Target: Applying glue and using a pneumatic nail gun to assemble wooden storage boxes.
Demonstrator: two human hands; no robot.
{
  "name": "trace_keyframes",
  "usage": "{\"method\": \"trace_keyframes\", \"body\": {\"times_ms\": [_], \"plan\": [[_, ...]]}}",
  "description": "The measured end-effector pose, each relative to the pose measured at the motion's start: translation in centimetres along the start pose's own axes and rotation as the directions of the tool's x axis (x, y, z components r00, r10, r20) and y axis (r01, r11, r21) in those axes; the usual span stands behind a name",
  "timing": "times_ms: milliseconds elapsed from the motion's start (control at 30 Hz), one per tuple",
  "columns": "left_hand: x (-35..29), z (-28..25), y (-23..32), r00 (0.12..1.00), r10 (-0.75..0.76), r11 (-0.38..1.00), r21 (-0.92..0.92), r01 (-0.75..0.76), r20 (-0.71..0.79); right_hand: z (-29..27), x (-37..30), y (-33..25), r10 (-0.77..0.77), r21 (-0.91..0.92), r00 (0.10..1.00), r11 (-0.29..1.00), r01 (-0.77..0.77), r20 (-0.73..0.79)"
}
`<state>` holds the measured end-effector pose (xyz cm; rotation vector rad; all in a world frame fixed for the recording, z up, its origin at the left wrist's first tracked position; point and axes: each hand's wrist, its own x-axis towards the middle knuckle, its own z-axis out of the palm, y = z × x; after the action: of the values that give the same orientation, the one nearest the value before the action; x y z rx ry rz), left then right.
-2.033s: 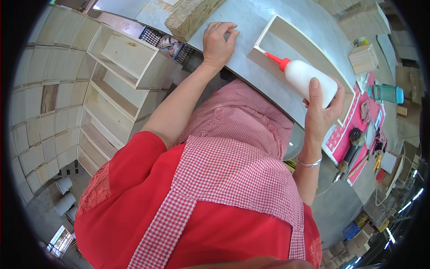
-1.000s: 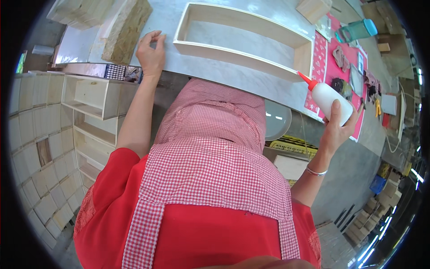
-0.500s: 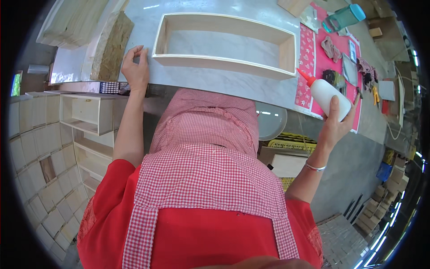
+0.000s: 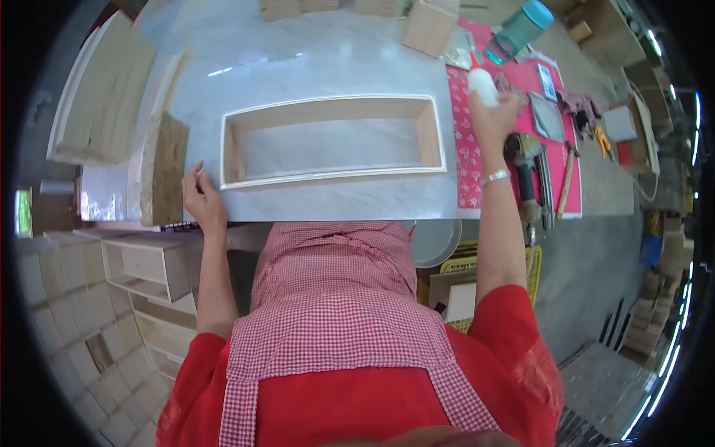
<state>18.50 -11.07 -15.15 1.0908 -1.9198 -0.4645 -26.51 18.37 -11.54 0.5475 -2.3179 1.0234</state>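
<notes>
A grey worktable (image 4: 313,52) carries a long wooden frame (image 4: 331,140) at its middle. The left hand (image 4: 201,201) rests open near the frame's left corner. The right hand (image 4: 491,115) grips a white glue bottle (image 4: 482,83) above the pink mat (image 4: 468,160).

We have one view only, a head-worn fisheye looking steeply down from above the person's chest. It faces the counter (image 4: 298,59) toward 12 o'clock, at arm's length. Straight edges bow near the rim; dark corners frame the circular picture.
</notes>
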Motion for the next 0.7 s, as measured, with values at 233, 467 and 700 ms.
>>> {"method": "trace_keyframes", "body": {"times_ms": [233,467,700], "plan": [[1.1,0.2,0.6,0.998,0.016,0.999,0.047,-0.019,0.056,-3.2,-0.6,-0.3,-0.091,-0.059,0.995,0.994,0.093,0.033],[1.8,0.2,-0.6,1.0,0.004,1.0,0.005,-0.004,0.029,-24.0,-15.3,5.5,0.287,-0.102,0.799,0.913,-0.396,-0.529],[1.6,0.0,0.3,0.997,-0.064,0.998,-0.014,0.064,0.045,-28.1,-35.5,13.8,0.949,-0.605,0.209,0.026,-0.796,-0.234]]}}
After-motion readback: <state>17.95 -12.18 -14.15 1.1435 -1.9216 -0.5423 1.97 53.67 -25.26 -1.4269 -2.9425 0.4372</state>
